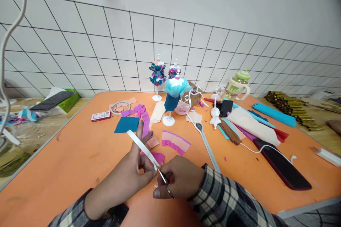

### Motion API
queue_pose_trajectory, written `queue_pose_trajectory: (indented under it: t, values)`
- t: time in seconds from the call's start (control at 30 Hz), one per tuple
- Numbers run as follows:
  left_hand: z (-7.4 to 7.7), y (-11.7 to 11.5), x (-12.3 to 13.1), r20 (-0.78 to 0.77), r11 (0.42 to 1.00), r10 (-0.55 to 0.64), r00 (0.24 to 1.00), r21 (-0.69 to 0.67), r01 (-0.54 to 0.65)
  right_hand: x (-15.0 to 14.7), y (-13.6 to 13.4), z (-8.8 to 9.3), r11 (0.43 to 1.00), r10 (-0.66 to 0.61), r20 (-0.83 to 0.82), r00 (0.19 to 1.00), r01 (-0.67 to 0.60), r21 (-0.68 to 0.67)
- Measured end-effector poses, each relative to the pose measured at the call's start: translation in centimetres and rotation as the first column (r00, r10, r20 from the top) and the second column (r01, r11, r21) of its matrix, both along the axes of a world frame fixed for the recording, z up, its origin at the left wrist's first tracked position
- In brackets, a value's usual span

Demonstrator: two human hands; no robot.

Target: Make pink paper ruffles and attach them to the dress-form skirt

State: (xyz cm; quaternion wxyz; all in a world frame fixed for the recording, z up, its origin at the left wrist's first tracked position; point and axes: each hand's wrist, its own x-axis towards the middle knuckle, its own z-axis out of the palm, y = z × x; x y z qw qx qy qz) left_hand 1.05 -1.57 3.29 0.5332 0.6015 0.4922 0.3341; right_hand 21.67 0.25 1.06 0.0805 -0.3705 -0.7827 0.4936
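Note:
A narrow white strip (141,145) slants across my left hand (130,170), its lower end pinched between thumb and fingers while the index finger points up. My right hand (182,177) is closed round a small pair of scissors (163,178), a finger loop showing by the thumb. The blades meet the strip's lower end, close to my left fingertips; whether they are apart there I cannot make out. Just beyond the hands lie a pink-and-purple layered paper piece (176,142), a dark blue square (127,125) and crumpled purple paper (145,120).
Small dress forms stand at the back, the front one (170,103) in a blue dress. Right of them are a white figurine (215,115), crepe paper rolls (253,126), a dark phone (282,163) with a cable, and a green-lidded bottle (238,83). A tape ring (120,108) lies left.

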Motion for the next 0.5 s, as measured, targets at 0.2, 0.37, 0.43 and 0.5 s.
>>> queue_pose_trajectory:
  t: [0.2,0.37,0.43,0.5]
  values:
    - [-0.51,-0.28,-0.07,0.009,0.999,-0.027,1.000,0.043,0.026,-0.30,-0.14,0.13,0.997,-0.044,0.070,0.997,0.039,0.073]
    - [-0.62,-0.19,-0.41,0.004,0.995,-0.016,1.000,0.095,0.016,-0.13,-0.13,-0.07,0.993,-0.032,0.123,0.992,0.017,0.119]
    - [-0.52,-0.16,-0.55,0.011,0.996,-0.009,1.000,0.091,0.008,-0.09,-0.11,-0.16,0.993,-0.027,0.124,0.992,0.013,0.114]
    - [-0.32,-0.14,-0.59,0.012,0.997,-0.013,1.000,0.077,0.012,-0.12,-0.10,-0.15,0.995,-0.020,0.116,0.993,0.009,0.095]
